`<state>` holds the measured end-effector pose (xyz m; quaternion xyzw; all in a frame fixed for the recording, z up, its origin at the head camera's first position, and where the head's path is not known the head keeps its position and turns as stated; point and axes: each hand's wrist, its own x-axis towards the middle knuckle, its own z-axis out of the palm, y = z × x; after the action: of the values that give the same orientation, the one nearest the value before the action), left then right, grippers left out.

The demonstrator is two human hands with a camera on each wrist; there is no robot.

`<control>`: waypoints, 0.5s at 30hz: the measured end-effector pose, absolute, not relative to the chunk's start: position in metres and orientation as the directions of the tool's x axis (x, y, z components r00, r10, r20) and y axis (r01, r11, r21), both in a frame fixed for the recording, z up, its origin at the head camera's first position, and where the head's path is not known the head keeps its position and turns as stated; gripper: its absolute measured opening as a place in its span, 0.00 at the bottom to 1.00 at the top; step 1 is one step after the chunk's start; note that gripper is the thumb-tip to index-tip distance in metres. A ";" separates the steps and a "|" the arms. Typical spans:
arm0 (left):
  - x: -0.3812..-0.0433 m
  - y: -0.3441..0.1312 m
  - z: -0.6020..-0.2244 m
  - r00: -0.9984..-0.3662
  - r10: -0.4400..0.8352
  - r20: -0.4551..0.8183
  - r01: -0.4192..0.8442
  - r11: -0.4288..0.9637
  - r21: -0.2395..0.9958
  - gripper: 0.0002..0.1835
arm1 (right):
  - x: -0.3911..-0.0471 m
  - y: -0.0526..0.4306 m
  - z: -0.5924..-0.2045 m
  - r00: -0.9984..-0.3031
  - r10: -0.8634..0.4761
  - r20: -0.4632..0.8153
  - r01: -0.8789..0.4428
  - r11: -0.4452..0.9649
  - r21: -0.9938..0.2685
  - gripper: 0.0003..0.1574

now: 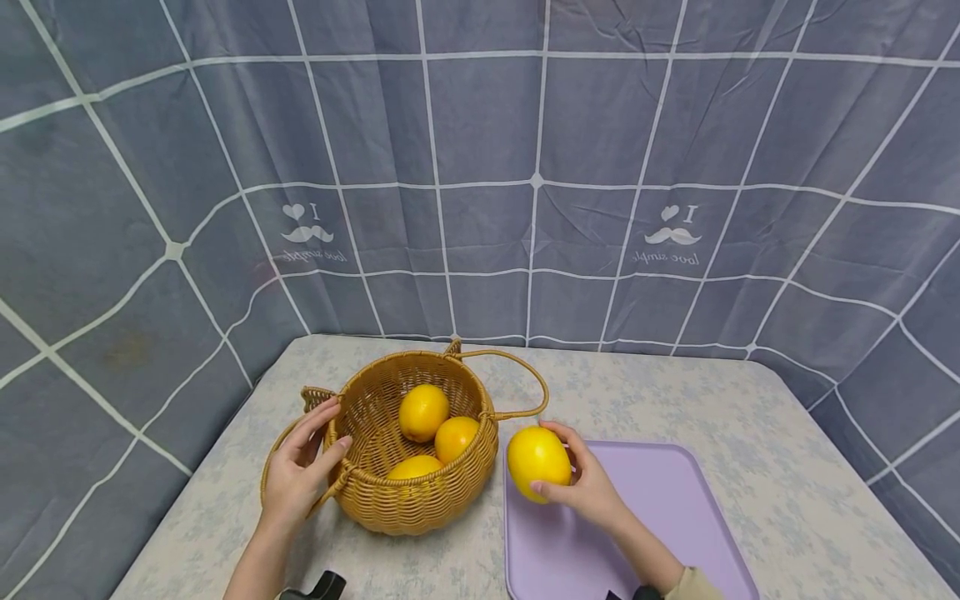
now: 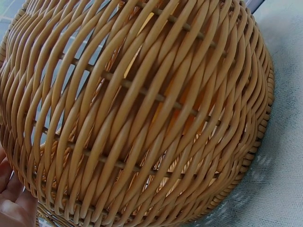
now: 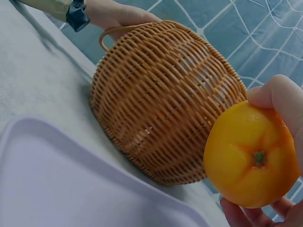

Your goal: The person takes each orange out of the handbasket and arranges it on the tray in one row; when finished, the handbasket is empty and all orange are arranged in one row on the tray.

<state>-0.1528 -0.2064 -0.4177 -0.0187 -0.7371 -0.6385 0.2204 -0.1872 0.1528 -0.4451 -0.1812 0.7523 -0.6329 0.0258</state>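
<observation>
My right hand (image 1: 588, 487) holds an orange (image 1: 538, 463) between thumb and fingers, above the left part of a lilac tray (image 1: 652, 517). In the right wrist view, the green stem end of this orange (image 3: 253, 156) faces the camera. My left hand (image 1: 296, 475) grips the left rim of a brown wicker basket (image 1: 420, 508), with the thumb over the edge. Inside the basket lie three more oranges, one toward the back (image 1: 423, 412), one at the right (image 1: 456, 439) and one partly hidden behind the front rim (image 1: 415, 468). Close wickerwork (image 2: 142, 113) fills the left wrist view.
The basket has a loop handle (image 1: 543, 392) folded out to the right and another at the left, partly behind my hand. A pale patterned cloth (image 1: 645, 392) covers the table. A grey-blue curtain with white lines (image 1: 487, 225) hangs behind and at both sides.
</observation>
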 end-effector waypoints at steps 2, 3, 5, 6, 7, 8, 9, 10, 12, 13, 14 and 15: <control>-0.153 -0.206 -0.418 -0.902 -0.258 0.345 0.305 0.186 0.934 0.24 | -0.187 0.153 -0.447 -0.935 -0.304 0.183 -0.234 0.138 -0.962 0.45; -0.153 -0.206 -0.418 -0.903 -0.259 0.343 0.302 0.185 0.935 0.24 | -0.186 0.153 -0.448 -0.937 -0.300 0.180 -0.230 0.140 -0.963 0.45; -0.153 -0.206 -0.417 -0.904 -0.259 0.339 0.299 0.180 0.937 0.24 | -0.185 0.152 -0.449 -0.942 -0.289 0.169 -0.218 0.146 -0.965 0.45; -0.153 -0.206 -0.417 -0.905 -0.258 0.338 0.299 0.179 0.937 0.24 | -0.185 0.152 -0.450 -0.947 -0.280 0.160 -0.206 0.146 -0.968 0.44; -0.153 -0.206 -0.417 -0.906 -0.257 0.336 0.299 0.174 0.938 0.24 | -0.185 0.152 -0.451 -0.950 -0.272 0.152 -0.196 0.144 -0.970 0.44; -0.153 -0.206 -0.417 -0.907 -0.256 0.335 0.299 0.170 0.939 0.24 | -0.184 0.152 -0.452 -0.953 -0.265 0.145 -0.188 0.143 -0.972 0.44; -0.153 -0.206 -0.417 -0.907 -0.256 0.334 0.298 0.169 0.939 0.24 | -0.184 0.151 -0.453 -0.955 -0.261 0.139 -0.180 0.137 -0.974 0.43; -0.153 -0.206 -0.417 -0.907 -0.255 0.334 0.299 0.165 0.940 0.25 | -0.184 0.151 -0.454 -0.957 -0.258 0.135 -0.174 0.132 -0.976 0.43; -0.152 -0.206 -0.417 -0.907 -0.254 0.335 0.301 0.163 0.940 0.24 | -0.184 0.151 -0.456 -0.959 -0.254 0.126 -0.161 0.125 -0.979 0.43; -0.152 -0.206 -0.417 -0.907 -0.254 0.336 0.302 0.162 0.939 0.24 | -0.183 0.150 -0.457 -0.961 -0.250 0.119 -0.154 0.122 -0.981 0.44; -0.152 -0.206 -0.417 -0.907 -0.253 0.337 0.303 0.163 0.939 0.24 | -0.183 0.150 -0.458 -0.962 -0.248 0.115 -0.148 0.119 -0.982 0.44; -0.152 -0.207 -0.418 -0.907 -0.253 0.338 0.304 0.164 0.938 0.24 | -0.183 0.150 -0.459 -0.964 -0.244 0.109 -0.141 0.118 -0.983 0.44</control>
<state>-0.1523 -0.2066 -0.4176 -0.0176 -0.7319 -0.6463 0.2153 -0.1831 0.1499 -0.4587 -0.1288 0.7467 -0.6513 0.0393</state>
